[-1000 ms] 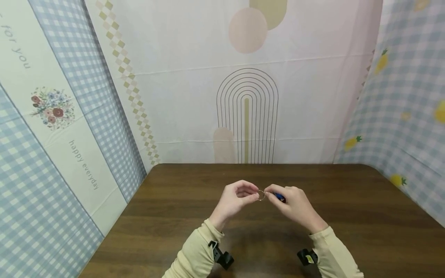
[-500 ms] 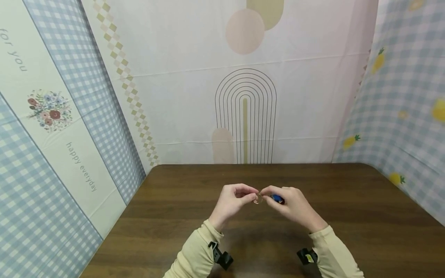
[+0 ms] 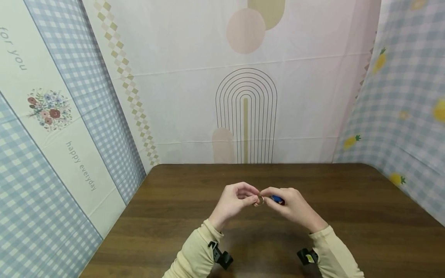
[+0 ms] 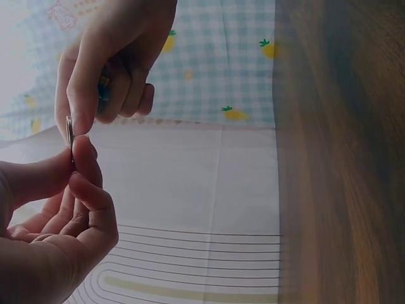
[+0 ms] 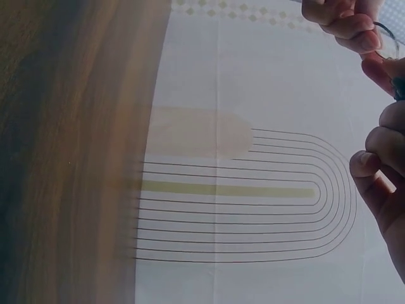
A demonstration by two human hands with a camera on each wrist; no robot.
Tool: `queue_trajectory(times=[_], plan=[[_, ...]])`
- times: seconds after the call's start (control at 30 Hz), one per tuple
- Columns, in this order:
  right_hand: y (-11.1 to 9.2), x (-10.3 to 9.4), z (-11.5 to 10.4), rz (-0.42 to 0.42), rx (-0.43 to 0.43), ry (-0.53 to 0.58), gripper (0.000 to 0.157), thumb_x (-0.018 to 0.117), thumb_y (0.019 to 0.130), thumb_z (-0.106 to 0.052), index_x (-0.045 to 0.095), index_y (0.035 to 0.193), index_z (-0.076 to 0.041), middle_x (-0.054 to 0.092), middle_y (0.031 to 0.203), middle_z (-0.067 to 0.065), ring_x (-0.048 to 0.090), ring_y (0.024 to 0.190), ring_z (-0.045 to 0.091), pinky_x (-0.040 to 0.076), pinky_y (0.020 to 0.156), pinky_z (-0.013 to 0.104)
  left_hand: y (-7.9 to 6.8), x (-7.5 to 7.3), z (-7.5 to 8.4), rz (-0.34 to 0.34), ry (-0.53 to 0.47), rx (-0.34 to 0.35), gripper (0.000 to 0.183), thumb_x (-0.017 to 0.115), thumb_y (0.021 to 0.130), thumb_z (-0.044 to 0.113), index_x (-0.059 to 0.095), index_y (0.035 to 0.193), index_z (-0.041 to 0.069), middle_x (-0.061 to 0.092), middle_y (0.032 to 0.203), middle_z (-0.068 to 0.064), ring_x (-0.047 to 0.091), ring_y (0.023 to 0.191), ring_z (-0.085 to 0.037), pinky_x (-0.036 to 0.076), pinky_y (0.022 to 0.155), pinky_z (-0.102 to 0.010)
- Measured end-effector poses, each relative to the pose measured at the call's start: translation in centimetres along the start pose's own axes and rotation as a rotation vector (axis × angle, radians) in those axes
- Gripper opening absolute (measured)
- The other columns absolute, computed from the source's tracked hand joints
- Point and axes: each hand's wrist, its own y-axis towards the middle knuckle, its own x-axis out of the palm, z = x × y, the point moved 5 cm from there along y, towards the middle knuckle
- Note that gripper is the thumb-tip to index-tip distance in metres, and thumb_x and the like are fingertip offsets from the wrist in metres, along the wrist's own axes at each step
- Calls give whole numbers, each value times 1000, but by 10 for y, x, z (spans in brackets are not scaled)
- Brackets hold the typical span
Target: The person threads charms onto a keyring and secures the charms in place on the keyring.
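Observation:
A thin metal key ring [image 3: 262,200] is held above the table between the two hands. In the head view my left hand [image 3: 233,200] pinches its left side between thumb and fingertips. My right hand [image 3: 293,202] has its thumb and index fingertip at the ring's other side. A small blue object [image 3: 277,199] is tucked inside the curled fingers of the right hand, mostly hidden; its kind cannot be told. The left wrist view shows the ring [image 4: 69,136] edge-on, with fingertips of both hands on it. In the right wrist view the ring [image 5: 393,35] shows as a dark loop.
A dark brown wooden table [image 3: 180,239] lies below the hands. Behind it hangs a pale cloth [image 3: 180,104] with arch prints, and checked cloths hang at the left and right. Both sleeves carry black wrist cameras [image 3: 222,258].
The hands have drawn slightly closer together, the right fingertips shifting left along the ring. The ring has tilted and dropped a little, and more of the blue object shows.

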Motion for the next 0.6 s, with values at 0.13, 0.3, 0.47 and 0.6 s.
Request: queue_trajectory(times=[0.13, 0.3, 0.47, 0.6], plan=[[0, 1, -1, -24, 2, 32, 19, 61, 84, -11, 64, 96, -26, 58, 71, -16, 32, 52, -7, 32, 50, 6, 4, 0, -10, -18, -14, -1, 17, 63, 80, 3, 62, 96, -3, 66, 87, -25, 66, 73, -21, 52, 65, -25], [-1, 2, 1, -90, 51, 102, 17, 58, 87, -17, 62, 99, -28, 63, 83, -16, 41, 55, -6, 38, 52, 10, 11, 0, -25, -39, 31, -35, 17, 65, 80, 5, 62, 96, 3, 68, 85, -20, 64, 69, -12, 51, 65, -25], [-2, 4, 0, -105, 50, 115, 18, 59, 85, -11, 62, 96, -25, 63, 81, -15, 41, 57, -6, 39, 52, 12, 12, 1, -28, -55, 90, -28, 16, 65, 79, 4, 63, 95, 3, 68, 82, -18, 63, 67, -10, 51, 65, -24], [3, 0, -11, -84, 46, 110, 18, 61, 82, -5, 63, 91, -20, 60, 74, -13, 35, 53, -6, 35, 48, 12, 9, 1, -23, -51, 144, 2, 15, 65, 79, 4, 63, 94, 4, 68, 81, -16, 64, 68, -10, 52, 65, -25]])
